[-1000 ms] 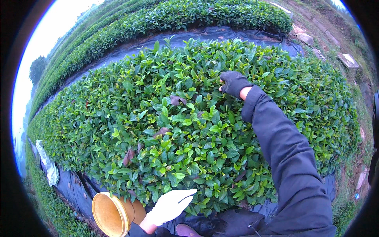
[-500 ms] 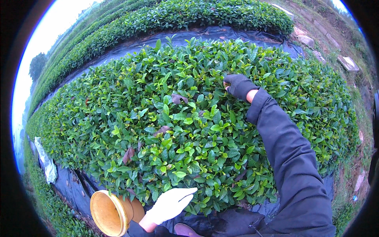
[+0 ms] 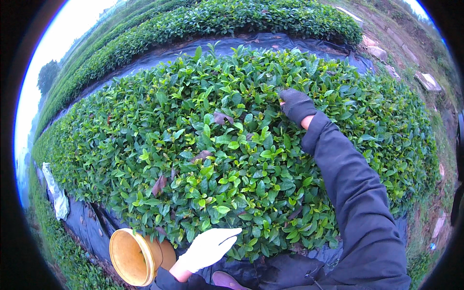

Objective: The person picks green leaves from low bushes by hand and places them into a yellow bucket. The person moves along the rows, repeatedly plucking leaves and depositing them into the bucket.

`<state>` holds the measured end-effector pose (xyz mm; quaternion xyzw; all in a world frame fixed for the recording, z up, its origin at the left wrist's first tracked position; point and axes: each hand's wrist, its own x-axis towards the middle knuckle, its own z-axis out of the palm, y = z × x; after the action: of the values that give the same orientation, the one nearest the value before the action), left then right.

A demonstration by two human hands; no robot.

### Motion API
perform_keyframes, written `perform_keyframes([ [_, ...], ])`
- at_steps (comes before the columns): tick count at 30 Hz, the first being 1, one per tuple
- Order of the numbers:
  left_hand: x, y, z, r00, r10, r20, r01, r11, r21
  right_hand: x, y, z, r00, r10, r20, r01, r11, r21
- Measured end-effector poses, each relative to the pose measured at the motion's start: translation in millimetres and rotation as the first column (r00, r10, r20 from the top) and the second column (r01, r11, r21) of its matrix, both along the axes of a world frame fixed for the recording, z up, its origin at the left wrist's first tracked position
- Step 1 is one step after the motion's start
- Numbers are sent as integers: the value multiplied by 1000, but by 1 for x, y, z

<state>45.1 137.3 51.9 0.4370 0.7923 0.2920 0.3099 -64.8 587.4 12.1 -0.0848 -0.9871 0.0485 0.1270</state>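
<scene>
A dense tea bush [image 3: 232,164] with glossy green leaves and lighter young shoots fills the middle of the view. My right hand [image 3: 296,105], in a dark fingerless glove, reaches across to its far right part. Its fingers are curled closed among the shoots; what lies between the fingertips is hidden. Low at the near edge, my left hand [image 3: 210,249] wears a white glove. Its fingers stretch to the right beside the leaves, a narrow gap showing between them, and nothing is visible in them. Left of this hand is a yellow bucket [image 3: 153,256], tipped so its mouth faces left.
Black plastic sheeting [image 3: 89,227] covers the ground along the row. A pale crumpled plastic bag [image 3: 57,193] lies at the left. Beyond stands another tea row [image 3: 232,19]; a slope with stones [image 3: 427,82] rises at right. A purplish shoe [image 3: 226,279] shows below.
My right hand has shifted slightly right and turned, its fingers drawn in more tightly. The left hand stays almost in place. The whole view has moved a little.
</scene>
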Motion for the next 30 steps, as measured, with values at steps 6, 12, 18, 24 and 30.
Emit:
perform_keyframes([
  [6,-3,-2,2,998,44,47,-41,998,-55,24,-45,48,1000,6,-15,-17,405,-914],
  [12,-5,5,5,1000,31,4,-31,999,25,28,-38,19,956,208,208,217,-20,-976],
  [18,-3,10,4,999,15,45,-14,1000,-16,-10,-45,-20,994,59,91,-25,942,-336],
  [24,-2,7,1,1000,8,30,-8,1000,-12,-35,-65,-28,969,128,212,-106,988,-113],
  [30,-2,10,2,999,19,48,-18,999,-27,-31,-67,-49,977,184,-111,-206,946,-251],
])
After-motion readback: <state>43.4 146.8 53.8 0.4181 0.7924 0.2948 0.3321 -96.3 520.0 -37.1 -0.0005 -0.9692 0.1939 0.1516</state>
